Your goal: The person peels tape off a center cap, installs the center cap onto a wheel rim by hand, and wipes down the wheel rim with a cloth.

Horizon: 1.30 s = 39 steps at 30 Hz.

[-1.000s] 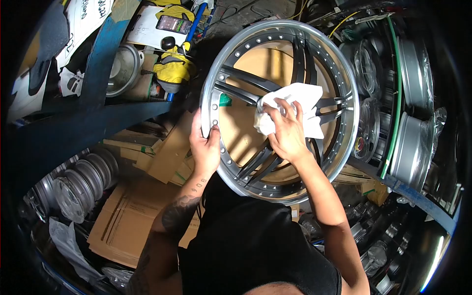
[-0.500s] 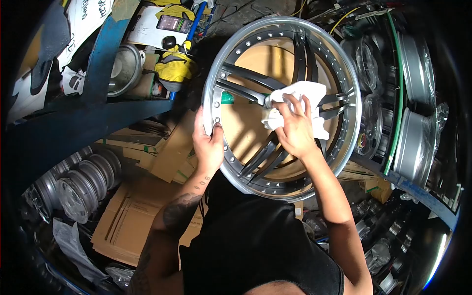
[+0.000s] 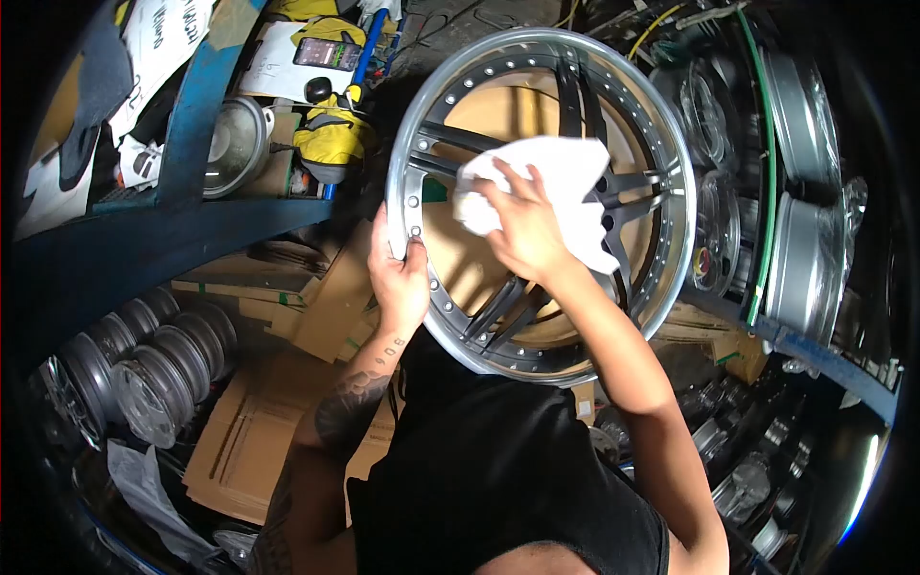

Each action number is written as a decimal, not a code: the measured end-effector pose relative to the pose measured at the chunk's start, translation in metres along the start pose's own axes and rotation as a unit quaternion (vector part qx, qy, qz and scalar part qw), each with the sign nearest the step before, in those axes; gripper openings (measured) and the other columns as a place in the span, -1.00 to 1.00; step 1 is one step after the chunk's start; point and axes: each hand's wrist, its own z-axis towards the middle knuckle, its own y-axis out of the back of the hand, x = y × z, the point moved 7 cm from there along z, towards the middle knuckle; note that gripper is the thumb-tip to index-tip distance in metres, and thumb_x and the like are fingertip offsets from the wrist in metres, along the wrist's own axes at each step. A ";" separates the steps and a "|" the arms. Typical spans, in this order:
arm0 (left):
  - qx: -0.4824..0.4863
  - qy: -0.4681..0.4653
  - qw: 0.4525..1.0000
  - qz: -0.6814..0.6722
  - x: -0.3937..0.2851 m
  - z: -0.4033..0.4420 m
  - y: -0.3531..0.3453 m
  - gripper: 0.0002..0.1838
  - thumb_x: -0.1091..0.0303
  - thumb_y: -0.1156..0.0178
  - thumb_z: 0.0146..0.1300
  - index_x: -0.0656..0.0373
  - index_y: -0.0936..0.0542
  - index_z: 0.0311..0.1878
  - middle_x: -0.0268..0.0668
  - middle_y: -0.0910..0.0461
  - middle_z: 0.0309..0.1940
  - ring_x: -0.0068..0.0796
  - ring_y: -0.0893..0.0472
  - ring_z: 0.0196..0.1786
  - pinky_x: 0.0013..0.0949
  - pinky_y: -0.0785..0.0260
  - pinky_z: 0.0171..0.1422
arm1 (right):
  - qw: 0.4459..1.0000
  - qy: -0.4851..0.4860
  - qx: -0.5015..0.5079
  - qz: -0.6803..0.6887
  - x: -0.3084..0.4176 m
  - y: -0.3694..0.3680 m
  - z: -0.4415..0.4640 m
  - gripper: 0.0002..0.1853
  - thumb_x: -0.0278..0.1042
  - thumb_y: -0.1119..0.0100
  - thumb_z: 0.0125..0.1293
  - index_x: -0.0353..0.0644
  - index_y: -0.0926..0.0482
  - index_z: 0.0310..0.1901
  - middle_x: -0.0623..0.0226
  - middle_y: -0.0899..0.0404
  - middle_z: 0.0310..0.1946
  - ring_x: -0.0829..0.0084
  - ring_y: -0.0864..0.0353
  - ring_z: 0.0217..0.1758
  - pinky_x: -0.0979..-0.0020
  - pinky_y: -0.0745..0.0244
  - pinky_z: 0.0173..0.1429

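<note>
A large wheel rim (image 3: pixel 682 206) with black double spokes and a polished silver lip stands in front of my torso, its face toward me. My left hand (image 3: pixel 399 278) grips the rim's left edge, thumb on the bolted inner band and fingers around the outside. In my right hand (image 3: pixel 525 225) is a bunched white cloth (image 3: pixel 573 172), pressed over the left spokes near the hub. The cloth hides the hub and parts of several spokes. Brown cardboard (image 3: pixel 479 264) shows through the gaps between the spokes.
Shelved rims (image 3: pixel 810 254) stand at the right behind a blue rack beam (image 3: pixel 824 359). More rims (image 3: pixel 158 374) lie lower left, near flattened cardboard (image 3: pixel 240 450). A blue post (image 3: pixel 192 134) rises at the left, beside a phone (image 3: pixel 328 54) and yellow-black gloves (image 3: pixel 331 139).
My right hand and the cloth have moved left along the spokes toward the rim's left side. The left hand keeps its hold on the edge.
</note>
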 end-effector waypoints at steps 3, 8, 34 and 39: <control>0.021 -0.015 0.999 -0.044 0.005 0.001 0.002 -0.35 0.72 -0.07 0.38 0.35 -0.26 0.55 -0.21 -0.59 0.13 -0.56 -0.59 0.04 -0.46 -0.46 0.15 | 0.995 0.085 -0.016 0.051 0.015 -0.002 0.021 -0.30 -0.53 -0.21 0.11 -0.06 -0.37 0.37 0.09 -0.53 0.36 -0.03 -0.20 0.64 -0.11 -0.01 0.71; -0.032 -0.016 0.999 -0.022 0.014 0.000 0.005 -0.35 0.73 -0.08 0.35 0.37 -0.30 0.53 -0.18 -0.59 0.13 -0.52 -0.59 0.05 -0.42 -0.47 0.18 | 0.981 -0.064 -0.100 0.156 -0.055 0.003 -0.038 -0.29 -0.59 -0.15 0.15 -0.12 -0.35 0.41 -0.08 -0.39 0.46 -0.18 -0.24 0.60 -0.11 -0.06 0.69; 0.026 -0.061 0.997 0.050 0.001 0.021 0.004 -0.44 0.68 -0.11 0.35 0.36 -0.40 0.43 -0.20 -0.59 0.16 -0.43 -0.57 0.14 -0.37 -0.37 0.35 | 0.965 -0.153 -0.213 0.005 -0.053 0.020 -0.174 -0.57 -0.31 -0.30 0.21 -0.10 -0.65 0.14 0.11 -0.71 0.08 0.02 -0.65 0.26 0.00 -0.36 0.51; 0.046 -0.043 0.995 0.075 -0.003 0.023 0.001 -0.39 0.63 -0.11 0.35 0.36 -0.33 0.48 -0.17 -0.58 0.25 -0.36 -0.57 0.20 -0.31 -0.34 0.41 | 0.978 0.180 -0.050 0.097 0.037 -0.032 -0.168 -0.36 -0.18 -0.50 0.02 0.04 -0.63 0.23 0.43 -0.47 0.46 0.12 -0.34 0.56 0.09 -0.23 0.65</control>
